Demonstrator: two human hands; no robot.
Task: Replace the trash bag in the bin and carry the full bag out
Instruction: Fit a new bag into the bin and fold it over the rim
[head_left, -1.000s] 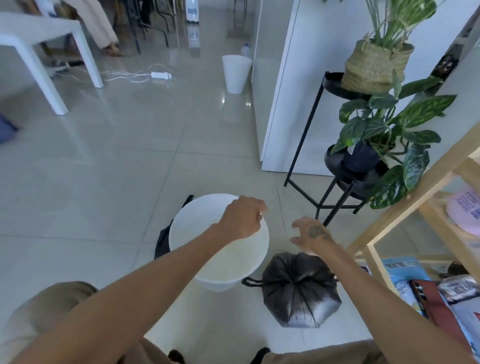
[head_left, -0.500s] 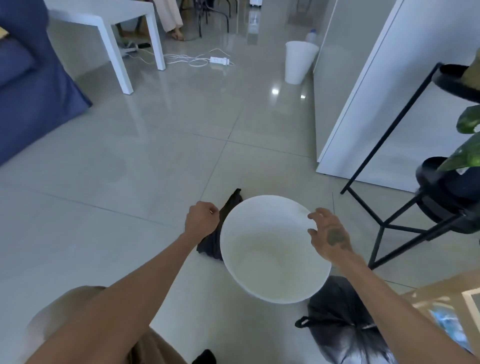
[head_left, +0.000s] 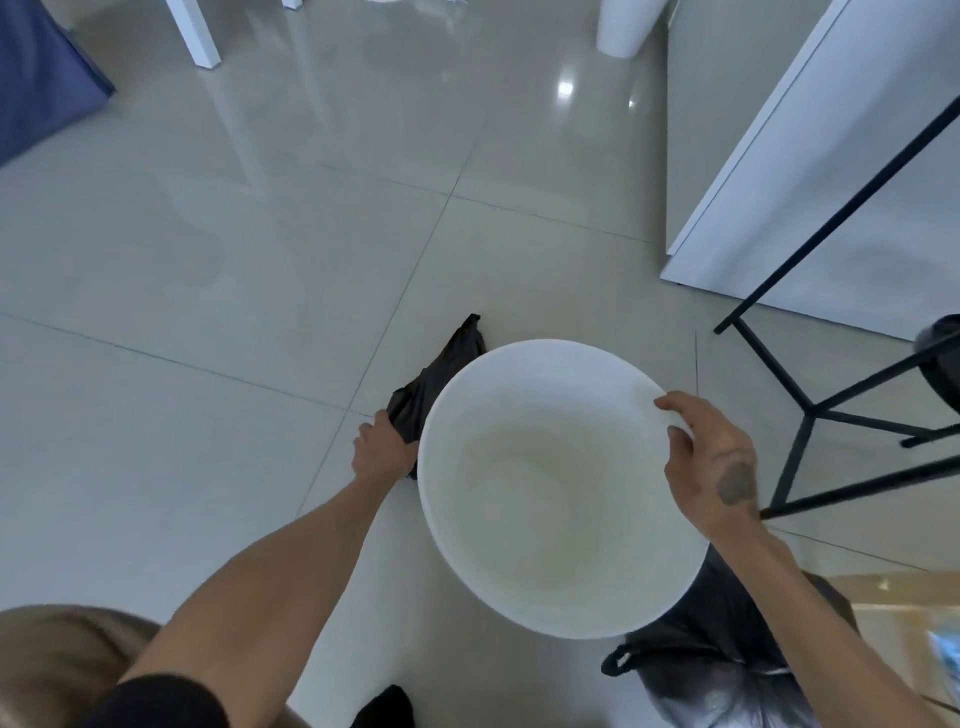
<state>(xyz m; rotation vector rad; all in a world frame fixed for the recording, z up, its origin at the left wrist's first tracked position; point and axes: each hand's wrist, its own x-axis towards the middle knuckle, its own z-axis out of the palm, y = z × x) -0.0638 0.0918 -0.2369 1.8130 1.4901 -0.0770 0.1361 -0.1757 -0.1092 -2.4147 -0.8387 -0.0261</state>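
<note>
Since half a second ago our left hand (head_left: 383, 451) has dropped from above the floor onto the folded black bag (head_left: 435, 383), and our view has tipped further down, so the white bin (head_left: 556, 488) now fills the middle of what we see.

We see the bin standing upright on the tiled floor (head_left: 260, 249), its mouth toward us and its pale inside bare, with no liner in it. Our left hand is clenched on the near end of the folded black bag, which lies flat on the floor at the bin's 10 o'clock, touching the bin's wall and partly hidden behind it. Our right hand (head_left: 711, 462) rests on the bin's rim at 3 o'clock, fingers (head_left: 675, 402) spread over the edge, thumb toward the inside; it steadies the rim rather than closing tight around it.

At the bin's 5 o'clock, just beside it and partly under our right forearm, sits the full black bag (head_left: 701, 670), tied shut with a loop handle sticking out at its left.

Further out, a black metal stand (head_left: 800, 415) rises at 3 o'clock, a white cabinet (head_left: 810, 171) at 1 o'clock, a second white bin (head_left: 626, 26) at 12 o'clock, a white table leg (head_left: 195, 31) at 11 o'clock and a blue sofa (head_left: 41, 78) at 10 o'clock.
</note>
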